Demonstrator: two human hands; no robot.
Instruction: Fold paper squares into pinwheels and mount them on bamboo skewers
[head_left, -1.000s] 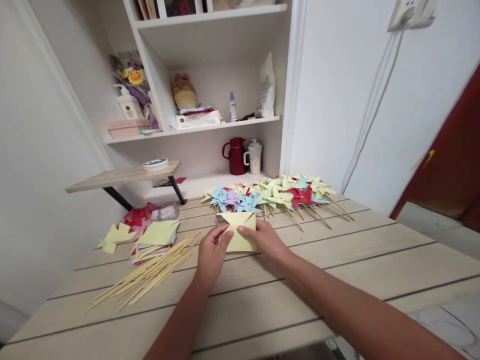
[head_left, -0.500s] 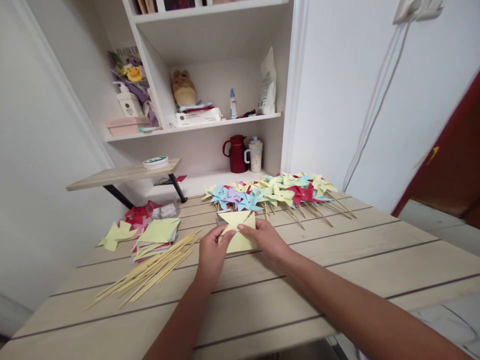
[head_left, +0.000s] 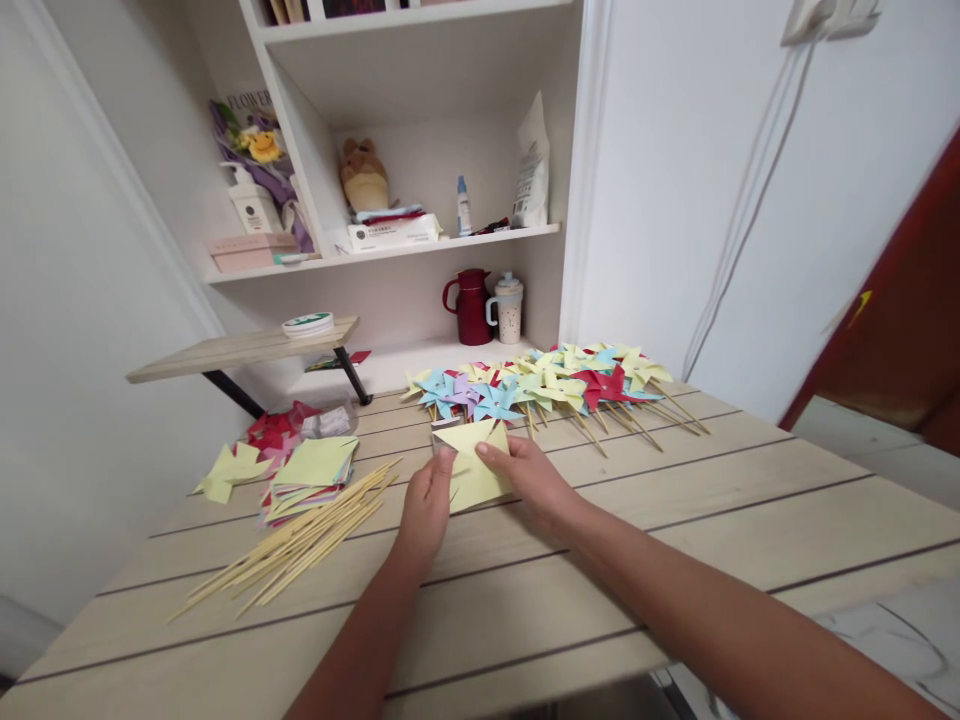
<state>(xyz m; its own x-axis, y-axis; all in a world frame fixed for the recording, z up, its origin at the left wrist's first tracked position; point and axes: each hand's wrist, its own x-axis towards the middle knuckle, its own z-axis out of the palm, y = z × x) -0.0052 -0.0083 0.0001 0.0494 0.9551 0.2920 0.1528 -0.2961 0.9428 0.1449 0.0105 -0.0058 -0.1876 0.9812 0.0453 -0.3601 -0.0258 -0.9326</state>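
Observation:
A pale yellow paper square (head_left: 475, 478) with cut corners lies on the wooden table (head_left: 675, 520) in front of me. My left hand (head_left: 424, 505) pinches its left edge, fingertips up near the top-left corner flap. Pressed on the middle of the sheet is my right hand (head_left: 528, 472), its fingertips at the folded flaps. Behind the sheet lies a row of finished paper pinwheels (head_left: 540, 385) in yellow, blue, red and purple on wooden sticks.
A bundle of bare wooden sticks (head_left: 300, 540) lies to the left. Beyond it sit a stack of coloured paper squares (head_left: 313, 470), loose yellow and red cut papers (head_left: 240, 462) and a small clear box (head_left: 328, 422). Shelves behind hold a red jug (head_left: 471, 308) and a cup (head_left: 509, 310).
My left hand has slid up along the sheet's left edge to the top-left flap, and the sheet has tilted slightly. The right hand has stayed on the centre.

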